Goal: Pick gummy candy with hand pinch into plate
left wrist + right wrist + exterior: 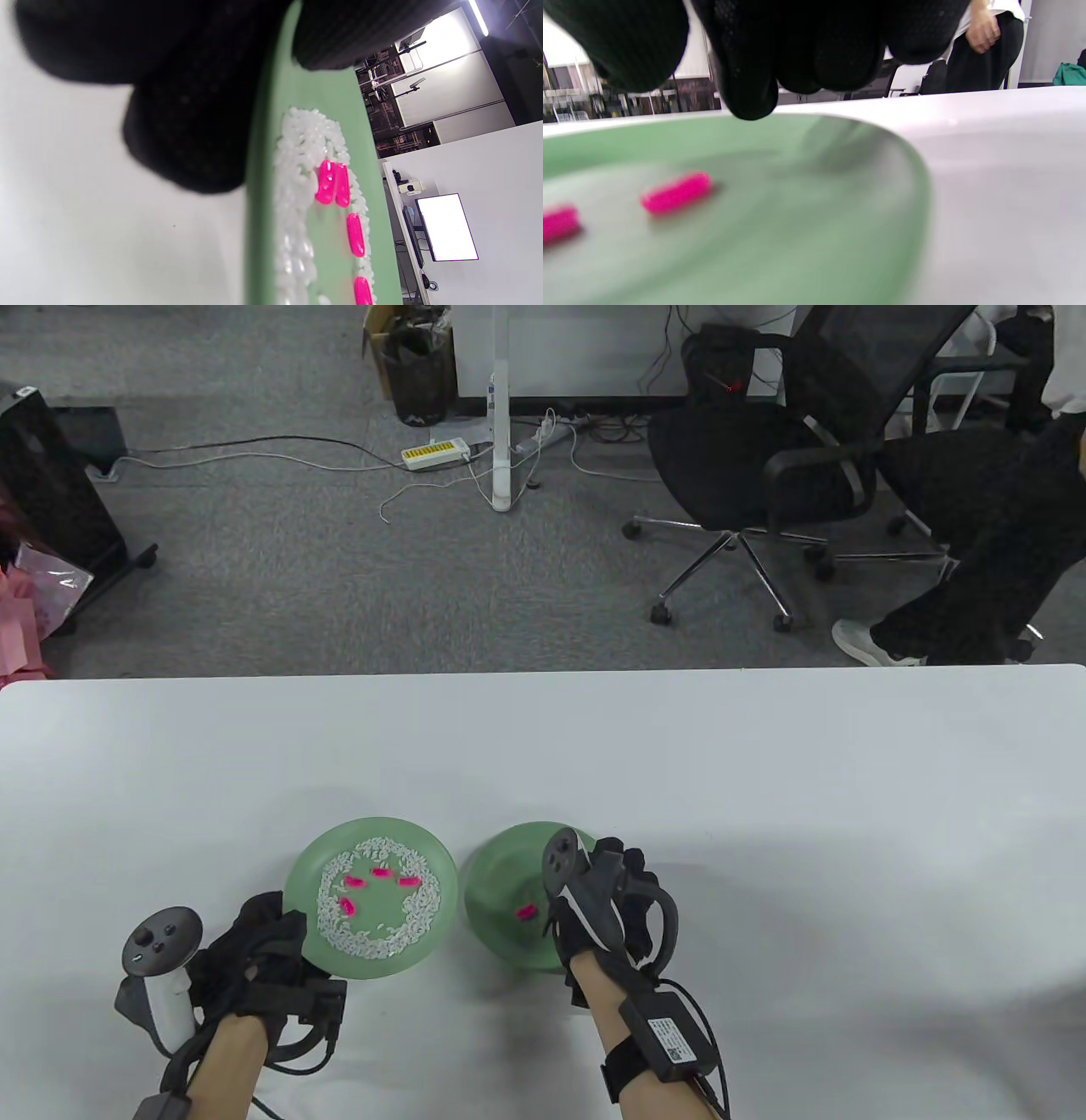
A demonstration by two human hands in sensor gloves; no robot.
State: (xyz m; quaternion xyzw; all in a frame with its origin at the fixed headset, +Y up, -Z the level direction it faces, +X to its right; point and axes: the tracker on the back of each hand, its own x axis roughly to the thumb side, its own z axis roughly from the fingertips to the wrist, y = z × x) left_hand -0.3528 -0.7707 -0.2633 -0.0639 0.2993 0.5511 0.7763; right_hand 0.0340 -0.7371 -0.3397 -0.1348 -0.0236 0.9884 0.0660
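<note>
The left green plate (297, 891) carries a ring of white rice grains (377, 943) and several pink gummy candies (354, 882). My left hand (271, 929) holds this plate's near-left rim; in the left wrist view (271, 106) one finger lies over the rim (267, 178) and the others outside it. The right green plate (496, 891) holds a pink candy (526, 912); the right wrist view shows two candies (676, 192) on it. My right hand (624, 886) hovers over that plate's right side, its fingertips (751, 93) just above the plate and holding nothing.
The two plates stand side by side near the table's front edge, almost touching. The white table (764, 814) stretches beyond them. Past its far edge are an office chair (764, 475), cables and a seated person (1001, 517).
</note>
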